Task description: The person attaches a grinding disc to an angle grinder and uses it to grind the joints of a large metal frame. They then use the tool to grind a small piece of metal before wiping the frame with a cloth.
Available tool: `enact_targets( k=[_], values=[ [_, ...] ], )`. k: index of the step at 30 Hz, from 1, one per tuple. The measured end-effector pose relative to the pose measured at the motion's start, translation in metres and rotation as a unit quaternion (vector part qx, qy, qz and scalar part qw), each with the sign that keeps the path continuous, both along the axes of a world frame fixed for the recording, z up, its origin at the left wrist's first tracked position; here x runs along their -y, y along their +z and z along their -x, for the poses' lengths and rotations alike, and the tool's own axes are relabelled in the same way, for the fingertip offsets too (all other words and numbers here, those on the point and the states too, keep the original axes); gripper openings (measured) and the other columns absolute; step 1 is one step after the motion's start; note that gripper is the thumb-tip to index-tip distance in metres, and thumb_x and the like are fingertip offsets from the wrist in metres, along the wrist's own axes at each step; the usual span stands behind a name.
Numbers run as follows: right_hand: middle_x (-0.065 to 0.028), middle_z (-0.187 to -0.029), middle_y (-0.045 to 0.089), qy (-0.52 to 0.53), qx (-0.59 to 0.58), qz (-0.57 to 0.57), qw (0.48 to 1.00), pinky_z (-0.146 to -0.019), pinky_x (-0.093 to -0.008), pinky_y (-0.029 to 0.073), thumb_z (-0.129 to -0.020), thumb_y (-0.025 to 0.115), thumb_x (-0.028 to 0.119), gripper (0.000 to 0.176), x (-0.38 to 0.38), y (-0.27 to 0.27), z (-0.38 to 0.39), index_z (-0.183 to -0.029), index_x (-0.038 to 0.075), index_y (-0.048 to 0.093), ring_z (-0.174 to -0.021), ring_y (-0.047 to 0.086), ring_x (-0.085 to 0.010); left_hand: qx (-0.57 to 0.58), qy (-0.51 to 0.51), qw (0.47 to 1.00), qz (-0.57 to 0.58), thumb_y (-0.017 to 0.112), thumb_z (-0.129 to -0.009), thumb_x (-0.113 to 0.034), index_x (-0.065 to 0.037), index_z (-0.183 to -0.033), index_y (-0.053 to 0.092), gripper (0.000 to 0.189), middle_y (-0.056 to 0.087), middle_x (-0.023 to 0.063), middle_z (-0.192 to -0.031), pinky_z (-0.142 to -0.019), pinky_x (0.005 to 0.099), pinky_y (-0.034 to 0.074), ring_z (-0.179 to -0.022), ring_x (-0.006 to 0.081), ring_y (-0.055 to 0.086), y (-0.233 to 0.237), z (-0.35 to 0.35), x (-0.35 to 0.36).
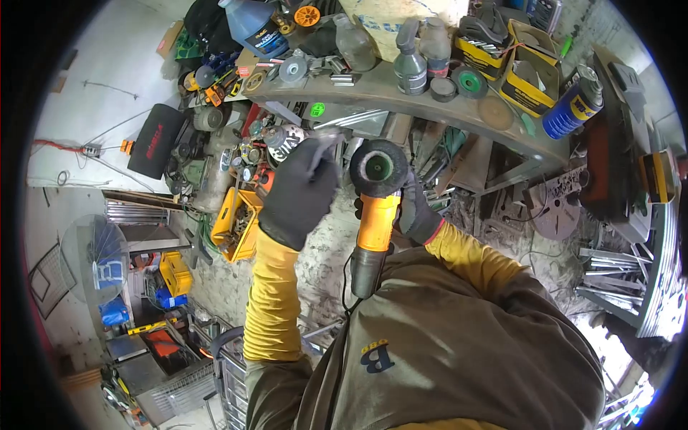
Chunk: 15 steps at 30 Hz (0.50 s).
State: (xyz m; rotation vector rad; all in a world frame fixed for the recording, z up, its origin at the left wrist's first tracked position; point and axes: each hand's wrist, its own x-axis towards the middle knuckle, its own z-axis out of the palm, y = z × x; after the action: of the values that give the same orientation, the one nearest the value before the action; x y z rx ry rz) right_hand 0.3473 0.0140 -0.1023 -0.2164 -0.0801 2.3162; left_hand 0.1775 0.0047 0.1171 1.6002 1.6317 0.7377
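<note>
My right hand [416,213], in a black glove, grips the yellow body of an angle grinder [376,229]. The grinder points up and away from me, and its round dark disc [378,168] faces the camera. My left hand [301,188], also in a black glove, is raised just left of the disc with its fingers curled. A small grey tip shows at its fingertips, and I cannot make out whether it is a held part. Both arms wear yellow sleeves. The grinder's black cord end hangs down by my chest.
A curved metal workbench [373,93] in front carries bottles [411,64], grinding discs, yellow boxes [530,79] and a blue spray can [575,106]. A yellow tray of hardware [240,223], a black case [154,140], a fan [97,254] and metal scrap lie on the floor around me.
</note>
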Motion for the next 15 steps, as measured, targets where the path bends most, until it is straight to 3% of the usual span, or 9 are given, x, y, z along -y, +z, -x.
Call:
enact_targets(
  k=[1,3,4,7,12,13,14,15],
  values=[
    [-0.0171,-0.111,0.074,0.003,0.006,0.006,1.000,-0.087,-0.0530,0.063,-0.100,0.056,0.062,0.063,-0.001,0.003,0.001,-0.128,0.006,0.063,-0.093,0.074,-0.0334,0.000,0.005,1.000,-0.002,0.062,-0.100,-0.015,-0.005,-0.130,0.065,0.031,0.068,0.0065,-0.089,-0.062,0.0341,0.054,-0.078,0.0174,0.067,-0.002,-0.007,-0.002],
    [-0.0167,-0.113,0.073,-0.027,0.017,-0.031,0.999,-0.088,-0.0531,0.062,-0.100,0.057,0.060,0.061,0.002,0.016,-0.001,-0.129,0.006,0.063,-0.094,0.074,-0.0334,-0.118,-0.128,0.962,-0.209,0.064,-0.094,-0.008,-0.005,-0.123,0.068,0.029,0.071,0.0176,-0.095,-0.072,0.0435,0.057,-0.086,0.0331,0.071,-0.003,-0.020,-0.009],
    [-0.0163,-0.114,0.073,-0.061,0.029,-0.064,0.996,-0.089,-0.0532,0.062,-0.099,0.059,0.057,0.060,0.003,0.022,-0.003,-0.130,0.006,0.063,-0.095,0.074,-0.0335,-0.118,-0.127,0.962,-0.210,0.064,-0.094,-0.008,-0.005,-0.123,0.068,0.029,0.071,0.0176,-0.095,-0.072,0.0435,0.057,-0.086,0.0331,0.071,-0.001,-0.028,-0.009],
    [-0.0151,-0.120,0.072,-0.052,0.023,-0.039,0.998,-0.091,-0.0537,0.061,-0.099,0.062,0.050,0.055,-0.007,0.017,-0.001,-0.133,0.006,0.062,-0.102,0.073,-0.0330,-0.164,-0.178,0.955,-0.170,0.061,-0.095,-0.006,-0.001,-0.118,0.069,0.024,0.071,0.0240,-0.106,-0.085,0.0463,0.056,-0.099,0.0438,0.069,0.002,-0.043,-0.012],
    [-0.0119,-0.130,0.070,-0.050,-0.029,-0.008,0.998,-0.102,-0.0478,0.057,-0.101,0.065,0.039,0.046,-0.002,0.017,-0.006,-0.134,0.007,0.062,-0.114,0.070,-0.0280,-0.221,-0.232,0.933,-0.166,0.058,-0.092,-0.003,-0.005,-0.124,0.067,0.033,0.070,0.0228,-0.114,-0.091,0.0507,0.053,-0.107,0.0442,0.065,0.006,-0.054,-0.010],
    [-0.0103,-0.128,0.070,-0.046,-0.023,-0.093,0.994,-0.102,-0.0458,0.057,-0.100,0.067,0.037,0.044,-0.003,0.016,-0.010,-0.133,0.008,0.063,-0.114,0.070,-0.0262,-0.236,-0.232,0.922,-0.202,0.060,-0.092,-0.006,-0.007,-0.122,0.068,0.031,0.071,0.0215,-0.110,-0.089,0.0508,0.054,-0.103,0.0432,0.067,0.004,-0.057,-0.008],
    [-0.0103,-0.128,0.070,-0.049,-0.024,-0.095,0.994,-0.102,-0.0458,0.057,-0.100,0.067,0.037,0.044,-0.002,0.015,-0.011,-0.133,0.008,0.063,-0.114,0.070,-0.0262,-0.251,-0.231,0.909,-0.238,0.063,-0.092,-0.009,-0.008,-0.120,0.069,0.029,0.072,0.0202,-0.106,-0.088,0.0510,0.054,-0.099,0.0423,0.068,0.001,-0.059,-0.008],
    [-0.0100,-0.126,0.071,-0.044,-0.022,-0.025,0.998,-0.102,-0.0461,0.057,-0.100,0.068,0.037,0.043,0.000,0.028,-0.011,-0.132,0.009,0.063,-0.113,0.070,-0.0262,-0.254,-0.235,0.903,-0.254,0.064,-0.092,-0.012,-0.009,-0.123,0.069,0.032,0.072,0.0194,-0.107,-0.087,0.0506,0.054,-0.098,0.0418,0.067,-0.002,-0.059,-0.010]
  ],
)
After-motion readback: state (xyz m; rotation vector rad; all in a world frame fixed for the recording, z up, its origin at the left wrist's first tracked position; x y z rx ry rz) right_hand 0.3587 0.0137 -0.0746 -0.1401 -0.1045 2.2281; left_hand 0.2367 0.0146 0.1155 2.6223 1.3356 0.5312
